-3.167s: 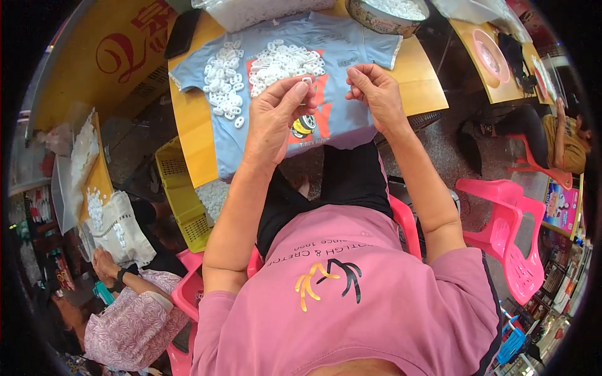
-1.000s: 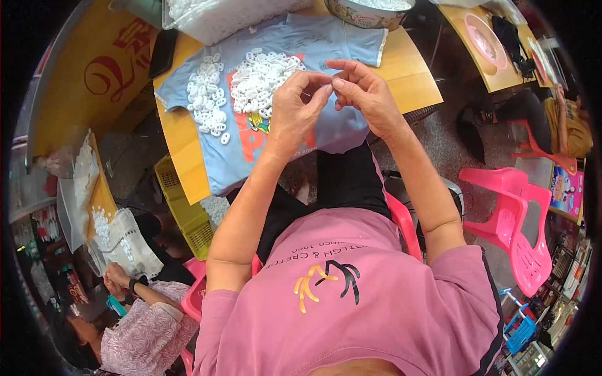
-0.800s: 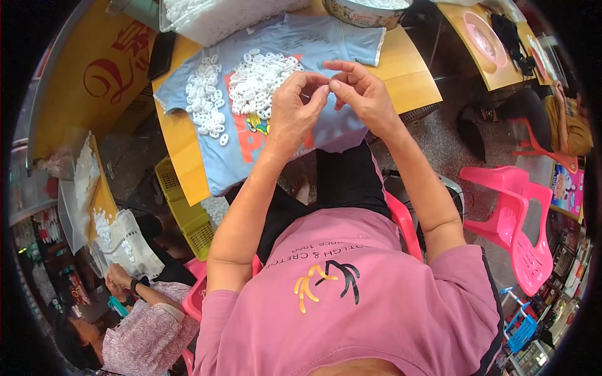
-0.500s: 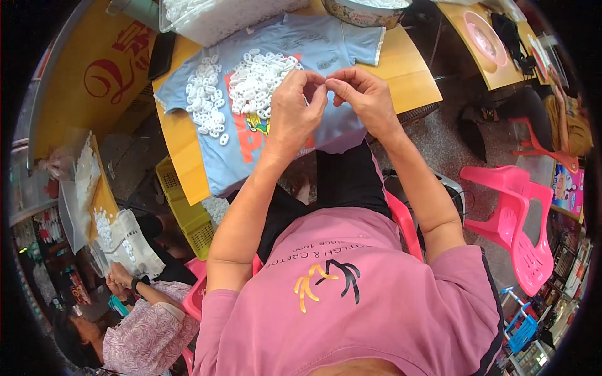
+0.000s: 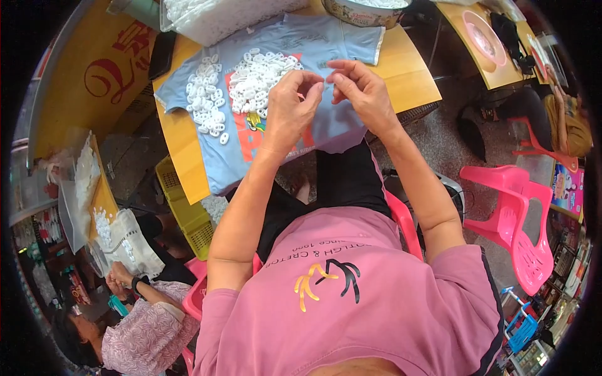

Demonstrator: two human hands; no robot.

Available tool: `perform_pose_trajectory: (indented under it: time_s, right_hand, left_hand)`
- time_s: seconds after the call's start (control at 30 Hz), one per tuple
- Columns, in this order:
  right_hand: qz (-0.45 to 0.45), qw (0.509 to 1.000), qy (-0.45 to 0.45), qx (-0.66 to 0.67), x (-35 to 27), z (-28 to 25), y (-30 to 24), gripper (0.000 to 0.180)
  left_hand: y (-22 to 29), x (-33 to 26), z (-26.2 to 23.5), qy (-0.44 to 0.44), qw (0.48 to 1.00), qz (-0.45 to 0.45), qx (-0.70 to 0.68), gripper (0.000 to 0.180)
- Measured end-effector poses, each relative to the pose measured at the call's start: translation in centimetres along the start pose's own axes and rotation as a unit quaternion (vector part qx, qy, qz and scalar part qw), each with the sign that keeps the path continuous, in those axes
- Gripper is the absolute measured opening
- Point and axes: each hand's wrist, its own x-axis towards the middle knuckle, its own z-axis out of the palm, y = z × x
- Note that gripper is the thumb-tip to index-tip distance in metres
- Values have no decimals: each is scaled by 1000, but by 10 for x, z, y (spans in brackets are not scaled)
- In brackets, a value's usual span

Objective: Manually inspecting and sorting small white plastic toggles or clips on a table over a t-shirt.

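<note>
Both my hands are raised over a light blue T-shirt (image 5: 338, 116) spread on the table. My left hand (image 5: 291, 103) is closed in a pinch, thumb against curled fingers; whatever it holds, if anything, is too small to make out. Just to its right, my right hand (image 5: 365, 97) has its thumb and forefinger apart, and no object shows between them. Beside my left hand lies a heap of small white oval plastic pieces (image 5: 257, 81) with holes. A looser group of the same white pieces (image 5: 205, 97) lies farther left.
A clear bin (image 5: 216, 25) of white pieces and a round tin (image 5: 362, 14) stand at the table's far side. A dark phone (image 5: 163, 53) lies at left. Below is a yellow crate (image 5: 185, 210). Pink chair (image 5: 514, 219) at right; a co-worker (image 5: 144, 326) sits lower left.
My hands have drawn slightly apart; their fingertips met before and now have a gap. My right thumb and forefinger have spread. The piles lie as before.
</note>
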Motion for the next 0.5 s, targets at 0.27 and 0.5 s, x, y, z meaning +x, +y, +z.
perform_pose_trajectory:
  time_s: [0.27, 0.5]
  right_hand:
    - [-101, 956, 15, -276, 4, -27, 3, 17]
    - [-204, 840, -36, -502, 3, -14, 1, 11]
  left_hand:
    - [-5, -7, -31, 34, 999, -14, -25, 14]
    - [2, -29, -38, 59, 989, -74, -113, 19]
